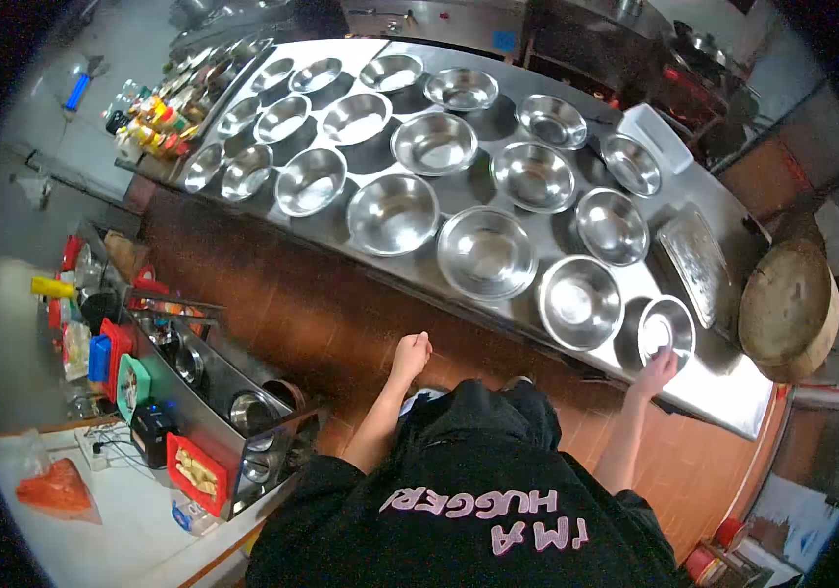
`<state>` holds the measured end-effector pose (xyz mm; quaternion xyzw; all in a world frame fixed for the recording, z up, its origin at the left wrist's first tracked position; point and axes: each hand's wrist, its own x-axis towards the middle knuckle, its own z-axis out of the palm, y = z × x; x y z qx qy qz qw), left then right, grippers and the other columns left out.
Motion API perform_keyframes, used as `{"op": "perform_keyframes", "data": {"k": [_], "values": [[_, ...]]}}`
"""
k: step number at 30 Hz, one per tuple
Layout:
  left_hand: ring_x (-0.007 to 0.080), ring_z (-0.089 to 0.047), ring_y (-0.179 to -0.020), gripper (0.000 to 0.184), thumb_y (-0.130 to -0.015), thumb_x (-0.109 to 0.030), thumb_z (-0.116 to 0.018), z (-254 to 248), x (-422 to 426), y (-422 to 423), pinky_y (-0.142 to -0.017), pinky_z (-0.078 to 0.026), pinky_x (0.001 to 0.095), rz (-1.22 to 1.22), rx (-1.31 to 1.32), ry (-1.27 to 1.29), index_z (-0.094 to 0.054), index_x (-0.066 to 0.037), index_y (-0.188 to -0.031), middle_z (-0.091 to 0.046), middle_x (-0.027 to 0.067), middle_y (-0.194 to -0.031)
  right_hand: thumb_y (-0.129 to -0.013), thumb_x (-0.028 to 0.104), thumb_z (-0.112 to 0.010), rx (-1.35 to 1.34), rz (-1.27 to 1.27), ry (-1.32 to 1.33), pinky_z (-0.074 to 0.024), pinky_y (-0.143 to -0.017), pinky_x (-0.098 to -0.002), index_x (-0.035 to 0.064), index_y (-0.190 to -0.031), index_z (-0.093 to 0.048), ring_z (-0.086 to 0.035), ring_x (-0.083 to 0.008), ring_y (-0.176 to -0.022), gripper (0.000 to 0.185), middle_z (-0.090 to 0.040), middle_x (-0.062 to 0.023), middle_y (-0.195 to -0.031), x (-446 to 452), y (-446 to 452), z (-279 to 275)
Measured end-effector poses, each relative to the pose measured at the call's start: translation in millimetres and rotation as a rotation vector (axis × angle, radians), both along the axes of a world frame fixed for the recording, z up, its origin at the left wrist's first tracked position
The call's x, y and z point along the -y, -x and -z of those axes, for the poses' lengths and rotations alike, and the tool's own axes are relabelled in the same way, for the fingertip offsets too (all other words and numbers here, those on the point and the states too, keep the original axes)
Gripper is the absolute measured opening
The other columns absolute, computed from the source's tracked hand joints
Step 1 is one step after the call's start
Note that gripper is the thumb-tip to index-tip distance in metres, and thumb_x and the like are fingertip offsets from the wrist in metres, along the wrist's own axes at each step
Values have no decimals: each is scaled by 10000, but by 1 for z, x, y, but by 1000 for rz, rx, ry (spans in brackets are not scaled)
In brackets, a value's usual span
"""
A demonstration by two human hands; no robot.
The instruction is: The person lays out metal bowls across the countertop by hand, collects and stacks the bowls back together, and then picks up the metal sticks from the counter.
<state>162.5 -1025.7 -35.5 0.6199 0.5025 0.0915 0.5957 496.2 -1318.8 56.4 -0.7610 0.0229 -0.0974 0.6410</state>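
My right hand [659, 369] is at the near rim of a small steel bowl [667, 325] at the table's right front corner. Its fingers close over the rim and reach inside the bowl. In front of my body, over the floor, my left hand [412, 353] is closed with nothing visible in it. Several shiny steel bowls stand in rows across the steel table [733, 392]; the nearest to my right hand's bowl is a larger steel bowl [580, 304].
Right of the bowls lie a rectangular metal tray [691, 263] and a large round wooden vessel [787, 312]. A white plastic bin [660, 137] is behind them. Bottles [160, 120] crowd the far left end. A steel rack [233, 402] stands at my left.
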Motion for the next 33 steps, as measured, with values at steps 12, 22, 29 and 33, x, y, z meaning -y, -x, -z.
{"op": "perform_keyframes", "data": {"k": [12,22,29,33], "values": [[123,-516,-408,217,-849,-171,-537,-64,-152,170,-392,-392,261,-180,-25,68,-629,7,-766,-539,64,-499,-933,323,-494,-329,-1220,189,-263,-434,-223,47,-528,-499,-355,-43,-462,490,-408,44,-486,-319,233,-3],[84,-397,-436,434,-834,-285,-598,-35,-268,259,-436,-305,287,-484,42,-197,-519,-13,-505,-423,-3,-441,-960,279,-428,-419,-1438,-24,-330,-450,-203,29,-802,-570,-418,-49,-487,328,-497,4,-614,-520,302,-1],[76,-386,-496,316,-814,-190,-605,-40,-400,312,-468,-325,283,-740,-116,-429,-500,6,-589,-418,-6,-500,-960,470,-313,-585,-1555,-159,-378,-476,-232,26,-741,-591,-470,-86,-522,568,-542,-25,-630,-683,350,5],[47,-335,-494,292,-862,-175,-572,-66,-472,311,-454,-279,255,-725,-61,-468,-494,-29,-621,-385,-41,-530,-960,432,-328,-729,-1481,-229,-428,-483,-247,-11,-829,-579,-515,-130,-515,526,-564,-81,-665,-748,355,-4]]}}
